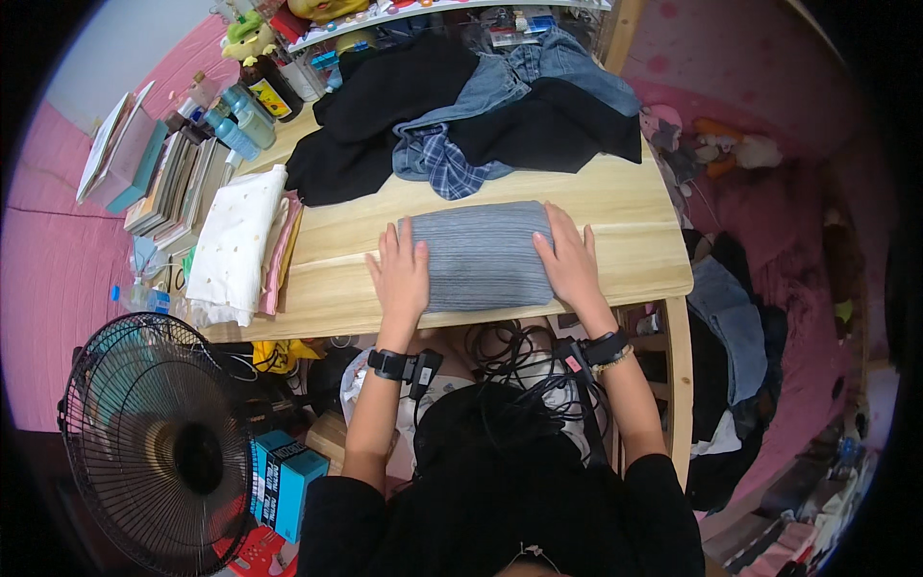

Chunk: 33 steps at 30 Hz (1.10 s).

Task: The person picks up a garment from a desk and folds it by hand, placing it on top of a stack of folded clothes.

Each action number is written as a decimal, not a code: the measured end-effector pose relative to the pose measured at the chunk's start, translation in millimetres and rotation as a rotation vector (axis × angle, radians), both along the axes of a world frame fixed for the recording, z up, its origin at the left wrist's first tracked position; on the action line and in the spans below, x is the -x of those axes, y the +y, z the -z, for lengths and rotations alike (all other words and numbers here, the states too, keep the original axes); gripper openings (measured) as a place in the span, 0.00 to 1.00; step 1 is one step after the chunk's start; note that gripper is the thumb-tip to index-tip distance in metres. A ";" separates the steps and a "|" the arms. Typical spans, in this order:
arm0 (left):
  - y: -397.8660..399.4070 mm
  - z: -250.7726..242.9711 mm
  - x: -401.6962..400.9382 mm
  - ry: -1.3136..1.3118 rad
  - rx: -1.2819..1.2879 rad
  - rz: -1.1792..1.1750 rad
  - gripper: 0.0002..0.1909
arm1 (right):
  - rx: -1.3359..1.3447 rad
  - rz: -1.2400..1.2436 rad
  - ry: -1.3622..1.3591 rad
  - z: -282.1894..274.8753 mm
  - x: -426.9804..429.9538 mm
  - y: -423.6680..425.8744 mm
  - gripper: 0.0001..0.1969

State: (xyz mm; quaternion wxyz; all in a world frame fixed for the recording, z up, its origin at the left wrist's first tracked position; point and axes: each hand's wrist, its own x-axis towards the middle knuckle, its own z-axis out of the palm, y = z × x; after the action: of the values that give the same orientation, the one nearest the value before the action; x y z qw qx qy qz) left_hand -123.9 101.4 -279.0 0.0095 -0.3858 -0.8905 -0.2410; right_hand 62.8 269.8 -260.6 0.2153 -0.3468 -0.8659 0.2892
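A grey-blue ribbed cloth (479,256), folded into a flat rectangle, lies near the front edge of the wooden desk (339,238). My left hand (401,270) rests along its left side, fingers apart and pointing away from me. At the right side, my right hand (570,252) has its thumb on the cloth and its other fingers along the edge. Neither hand grips the fabric. Farther back, black garments (404,86) lie in a loose heap with blue denim (497,86) and a blue plaid piece (451,166).
Folded white cloth (238,245) tops a stack at the desk's left, beside books (169,180) and bottles (238,130). A black fan (162,447) stands at lower left, near a blue box (288,483). Black cables (512,353) trail over my lap. More clothes (728,324) lie at right.
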 end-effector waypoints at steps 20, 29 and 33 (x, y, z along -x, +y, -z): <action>-30.7 -13.9 -30.6 -0.870 -0.657 0.068 0.26 | 0.539 -0.066 0.297 -2.4 1.4 -39.4 0.30; -54.7 -26.8 -16.7 -0.767 -0.752 0.031 0.41 | 0.893 -0.208 0.496 -25.0 35.1 -39.3 0.28; -80.6 -68.0 8.8 -0.387 -0.896 -0.004 0.31 | 0.879 -0.334 0.519 -59.5 87.7 -39.9 0.29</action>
State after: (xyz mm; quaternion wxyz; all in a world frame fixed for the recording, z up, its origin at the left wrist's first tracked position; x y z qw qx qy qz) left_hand -132.7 20.8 -211.0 0.0095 -0.2901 -0.6854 -0.6678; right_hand -25.0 229.9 -201.1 0.2079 -0.1788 -0.6248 0.7311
